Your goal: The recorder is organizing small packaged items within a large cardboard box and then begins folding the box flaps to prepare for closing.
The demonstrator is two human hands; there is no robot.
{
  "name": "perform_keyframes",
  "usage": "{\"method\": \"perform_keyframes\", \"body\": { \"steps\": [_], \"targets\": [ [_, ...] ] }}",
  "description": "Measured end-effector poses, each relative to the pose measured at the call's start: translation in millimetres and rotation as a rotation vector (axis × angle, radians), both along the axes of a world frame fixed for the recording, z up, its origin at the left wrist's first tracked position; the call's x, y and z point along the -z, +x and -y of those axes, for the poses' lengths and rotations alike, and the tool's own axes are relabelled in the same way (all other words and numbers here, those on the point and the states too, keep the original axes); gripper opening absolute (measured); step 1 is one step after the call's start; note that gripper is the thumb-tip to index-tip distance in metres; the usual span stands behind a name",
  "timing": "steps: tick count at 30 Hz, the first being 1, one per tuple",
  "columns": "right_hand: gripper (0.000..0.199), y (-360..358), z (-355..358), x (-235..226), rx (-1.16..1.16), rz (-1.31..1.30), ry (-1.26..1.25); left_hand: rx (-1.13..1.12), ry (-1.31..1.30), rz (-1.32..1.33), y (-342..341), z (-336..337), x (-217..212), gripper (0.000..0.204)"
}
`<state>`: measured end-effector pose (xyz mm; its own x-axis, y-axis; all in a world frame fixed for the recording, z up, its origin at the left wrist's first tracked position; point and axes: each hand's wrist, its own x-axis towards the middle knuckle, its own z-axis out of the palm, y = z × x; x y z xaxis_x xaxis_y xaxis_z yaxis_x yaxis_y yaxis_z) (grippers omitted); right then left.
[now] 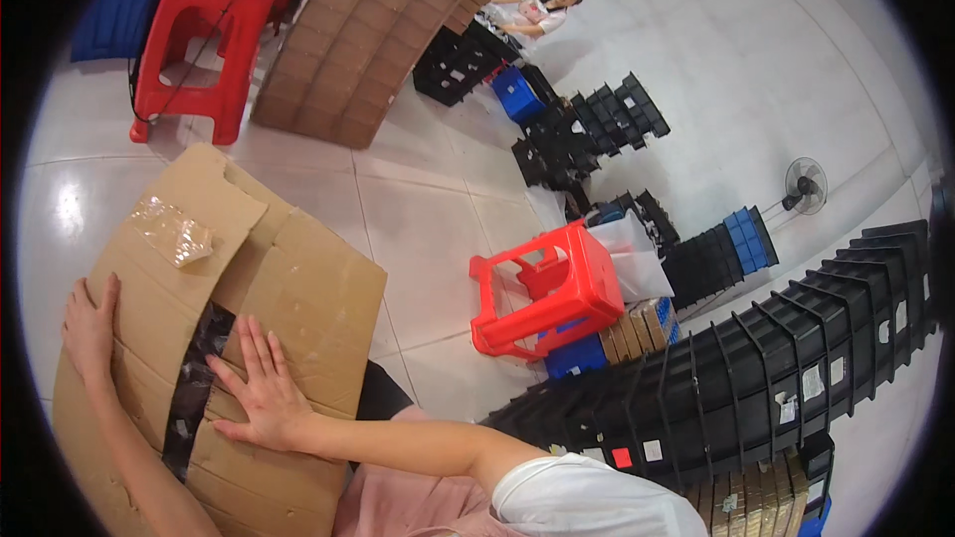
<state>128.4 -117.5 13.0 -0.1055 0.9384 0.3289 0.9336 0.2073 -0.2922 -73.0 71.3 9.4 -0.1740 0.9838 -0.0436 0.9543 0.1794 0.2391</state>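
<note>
A large brown cardboard box [308, 303] stands in front of me, its two top flaps folded in with a gap between them at the far end. Dark tape [189, 403] runs along the near part of the seam. On the left flap sits a crumpled piece of clear tape [174, 231]. My left hand [92, 328] rests against the box's left side, its fingers stretched out. Flat on the right flap lies my right hand [263, 393], fingers spread, beside the dark tape. Neither hand grips anything.
A red plastic stool [552, 288] lies tipped beyond the box to the right. Long stacks of black crates [716, 358] fill the right side. Another red stool [204, 50] and a gridded brown stack [348, 50] are at the far left. A person [537, 12] works at the back.
</note>
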Motion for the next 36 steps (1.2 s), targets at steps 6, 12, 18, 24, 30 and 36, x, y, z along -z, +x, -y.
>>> {"method": "perform_keyframes", "body": {
  "steps": [6,12,18,24,30,36],
  "targets": [
    [0.076,-1,2,2,0.001,-0.003,0.01,0.027,0.029,0.002,7,9,-16,0.071],
    [0.076,-2,2,7,0.002,0.028,0.033,0.022,0.06,0.04,6,13,-19,0.069],
    [0.074,-1,2,10,0.004,0.027,0.038,0.012,0.042,0.078,9,17,-30,0.068],
    [0.073,-2,0,17,-0.002,-0.014,0.078,-0.005,0.015,0.12,8,15,-35,0.069],
    [0.072,-4,2,-13,0.032,0.019,-0.25,-0.008,-0.037,0.095,11,18,-45,0.069],
    [0.072,-7,2,-4,0.026,-0.021,-0.179,-0.012,-0.017,0.084,8,18,-42,0.068]
  ]
}}
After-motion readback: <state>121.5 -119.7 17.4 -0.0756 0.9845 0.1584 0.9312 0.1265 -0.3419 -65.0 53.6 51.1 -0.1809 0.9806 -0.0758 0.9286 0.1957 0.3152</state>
